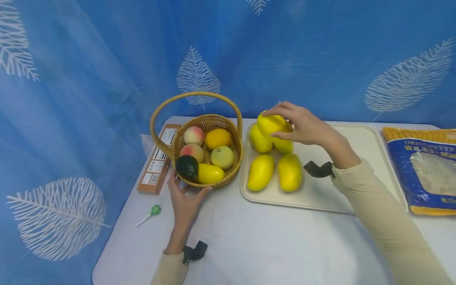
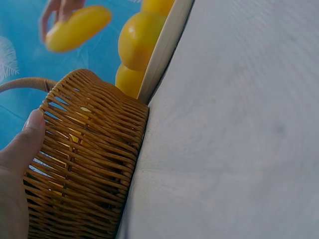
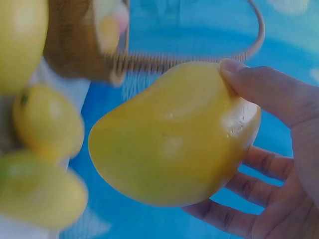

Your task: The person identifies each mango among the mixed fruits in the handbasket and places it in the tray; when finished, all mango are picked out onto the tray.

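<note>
My right hand (image 1: 303, 126) grips a yellow mango (image 3: 172, 134) between thumb and fingers, above the back of the cream tray (image 1: 327, 204). Several more yellow mangoes (image 1: 261, 172) lie at the tray's left end, some partly covered by the held one. My left hand (image 1: 185, 202) holds the near left side of a wicker basket (image 2: 89, 149), its thumb against the weave near the rim. Inside the basket sit two peaches (image 1: 192, 151), an orange-yellow fruit (image 1: 218, 139), a pale green round fruit (image 1: 222, 157), a dark green avocado (image 1: 187, 168) and a yellow oblong fruit (image 1: 210, 173).
The basket's tall handle (image 1: 196, 94) arches over its back. A brown box (image 1: 154, 172) lies left of the basket, and a green lollipop (image 1: 155, 210) nearer the front. Right of the tray is a blue and yellow pasta bag (image 1: 424, 174). A blue leaf-print curtain (image 1: 303, 59) hangs behind the table.
</note>
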`<state>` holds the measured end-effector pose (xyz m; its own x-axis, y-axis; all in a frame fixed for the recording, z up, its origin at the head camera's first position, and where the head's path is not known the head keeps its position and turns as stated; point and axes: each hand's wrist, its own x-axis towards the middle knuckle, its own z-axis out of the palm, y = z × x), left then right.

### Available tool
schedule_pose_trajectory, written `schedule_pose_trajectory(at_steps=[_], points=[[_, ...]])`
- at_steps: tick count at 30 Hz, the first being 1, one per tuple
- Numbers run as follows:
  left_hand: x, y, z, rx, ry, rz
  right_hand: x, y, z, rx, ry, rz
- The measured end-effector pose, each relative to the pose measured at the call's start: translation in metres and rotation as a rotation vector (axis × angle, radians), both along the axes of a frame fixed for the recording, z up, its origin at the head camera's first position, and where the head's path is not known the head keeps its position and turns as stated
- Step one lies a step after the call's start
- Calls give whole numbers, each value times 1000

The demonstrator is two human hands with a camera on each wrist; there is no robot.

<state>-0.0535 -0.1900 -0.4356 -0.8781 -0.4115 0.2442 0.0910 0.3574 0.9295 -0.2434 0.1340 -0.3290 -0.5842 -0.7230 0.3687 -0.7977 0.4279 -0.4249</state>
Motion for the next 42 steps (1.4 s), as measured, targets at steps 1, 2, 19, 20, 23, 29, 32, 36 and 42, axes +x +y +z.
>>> schedule_pose_trajectory(at_steps=[1, 2, 19, 20, 23, 29, 32, 36, 42], points=[[1, 1, 3, -1, 4, -1, -3, 8, -3, -2, -10, -42], [2, 1, 4, -2, 10, -3, -6, 16, -6, -3, -28, -84], [2, 0, 1, 6, -23, 10, -41, 83, -71, 222, -529, -486], [1, -1, -2, 7, -21, 10, -41, 84, -73, 230, -543, -493], [-3, -6, -16, 5, -4, 8, -41, 86, -76, 243, -577, -514], [-8, -14, -33, -14, 22, 9, -40, 88, -78, 256, -587, -525], [-8, -16, -35, -23, 33, 6, -39, 89, -77, 259, -605, -527], [-8, -16, -36, -29, 41, 2, -37, 90, -78, 262, -602, -517], [-9, -16, -36, -23, 23, 8, -37, 90, -80, 262, -571, -487]])
